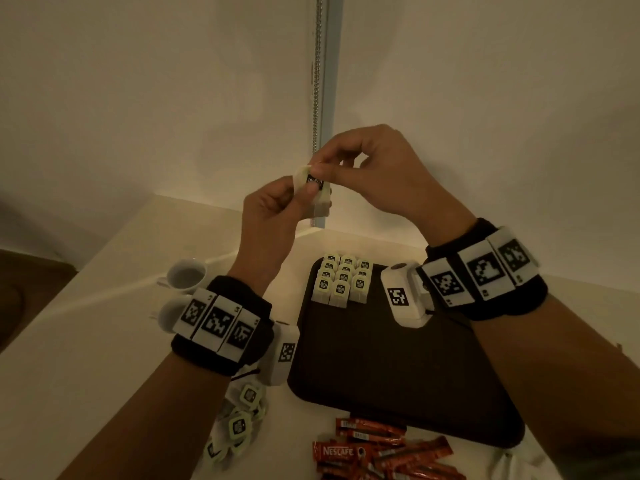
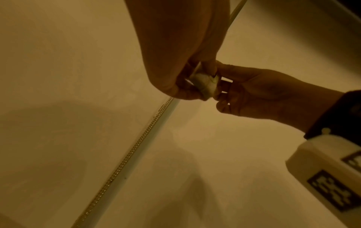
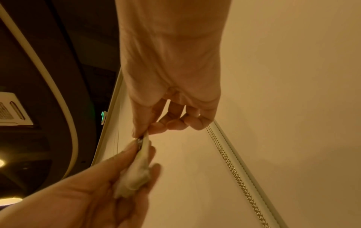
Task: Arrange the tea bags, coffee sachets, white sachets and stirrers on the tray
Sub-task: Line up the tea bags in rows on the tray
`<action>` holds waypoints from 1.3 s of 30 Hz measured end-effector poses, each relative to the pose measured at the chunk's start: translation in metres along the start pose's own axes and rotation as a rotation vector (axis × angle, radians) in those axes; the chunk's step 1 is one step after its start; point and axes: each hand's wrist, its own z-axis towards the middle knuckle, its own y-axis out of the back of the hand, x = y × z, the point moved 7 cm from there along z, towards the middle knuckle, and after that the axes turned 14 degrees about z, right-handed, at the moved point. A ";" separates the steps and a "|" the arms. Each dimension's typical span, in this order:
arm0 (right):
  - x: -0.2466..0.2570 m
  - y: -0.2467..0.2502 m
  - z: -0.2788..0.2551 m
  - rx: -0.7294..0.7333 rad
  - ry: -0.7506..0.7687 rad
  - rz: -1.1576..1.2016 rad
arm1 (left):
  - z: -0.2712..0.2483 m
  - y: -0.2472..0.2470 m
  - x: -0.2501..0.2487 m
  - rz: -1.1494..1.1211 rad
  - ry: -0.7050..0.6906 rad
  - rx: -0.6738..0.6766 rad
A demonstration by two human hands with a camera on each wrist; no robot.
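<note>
Both hands hold one pale paper tea bag with a black label [image 1: 313,192] up above the dark rectangular tray [image 1: 398,368]. The left hand [image 1: 273,216] pinches its body, while the right hand [image 1: 367,171] grips the top tag, seemingly straightening it. It should be flattened gently, then set beside the rows of tea bags [image 1: 343,280] at the tray's far end, labels aligned.

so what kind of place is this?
Probably a hotel-room or office tea and coffee station. A dark tray holds rows of tea bags, with red coffee sachets and two white cups on the pale counter. Both hands hold one tea bag.
</note>
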 end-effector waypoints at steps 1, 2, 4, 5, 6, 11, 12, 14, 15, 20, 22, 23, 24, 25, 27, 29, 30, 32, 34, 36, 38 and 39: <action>-0.001 0.001 0.000 -0.010 -0.001 0.002 | 0.000 -0.001 0.000 0.002 0.005 0.008; -0.003 0.002 -0.001 -0.024 -0.003 0.006 | 0.000 -0.003 0.001 0.014 0.013 0.021; -0.006 0.005 -0.003 -0.046 -0.008 0.013 | -0.004 -0.007 0.008 0.056 0.052 0.042; -0.008 0.004 -0.004 -0.043 -0.009 0.014 | -0.006 -0.009 0.011 0.071 0.075 0.044; -0.010 0.004 -0.005 -0.033 -0.012 0.012 | -0.008 -0.010 0.015 0.080 0.099 0.043; -0.040 0.005 -0.024 -0.054 -0.086 0.037 | -0.023 -0.009 0.044 0.137 0.235 0.151; -0.051 0.005 -0.031 -0.060 -0.113 0.026 | -0.029 -0.004 0.053 0.167 0.268 0.175; -0.083 0.003 -0.051 -0.046 -0.220 -0.018 | -0.047 0.011 0.070 0.253 0.324 0.195; -0.104 0.001 -0.064 -0.025 -0.300 -0.046 | -0.059 0.021 0.080 0.305 0.351 0.205; -0.210 -0.018 -0.128 0.099 -0.684 -0.149 | -0.128 0.067 0.118 0.415 0.535 0.273; -0.240 -0.027 -0.147 0.161 -0.794 -0.152 | -0.156 0.086 0.130 0.459 0.626 0.272; -0.252 -0.031 -0.154 0.183 -0.833 -0.151 | -0.169 0.095 0.136 0.473 0.673 0.272; -0.262 -0.034 -0.160 0.190 -0.858 -0.149 | -0.181 0.103 0.140 0.477 0.717 0.271; -0.270 -0.035 -0.163 0.180 -0.867 -0.144 | -0.192 0.111 0.142 0.478 0.759 0.260; -0.282 -0.033 -0.164 0.107 -0.860 -0.137 | -0.206 0.122 0.143 0.464 0.833 0.213; -0.291 -0.028 -0.161 -0.005 -0.842 -0.138 | -0.216 0.132 0.143 0.451 0.889 0.151; -0.294 -0.024 -0.160 -0.059 -0.832 -0.141 | -0.221 0.137 0.143 0.449 0.911 0.122; -0.298 -0.021 -0.158 -0.132 -0.823 -0.142 | -0.230 0.144 0.144 0.441 0.958 0.083; -0.301 -0.021 -0.156 -0.161 -0.820 -0.142 | -0.240 0.150 0.146 0.437 1.008 0.061; -0.304 -0.022 -0.156 -0.178 -0.824 -0.140 | -0.249 0.155 0.148 0.438 1.049 0.055; -0.307 -0.023 -0.156 -0.185 -0.822 -0.147 | -0.257 0.161 0.151 0.433 1.091 0.053; -0.308 -0.023 -0.156 -0.184 -0.823 -0.152 | -0.260 0.163 0.153 0.429 1.110 0.052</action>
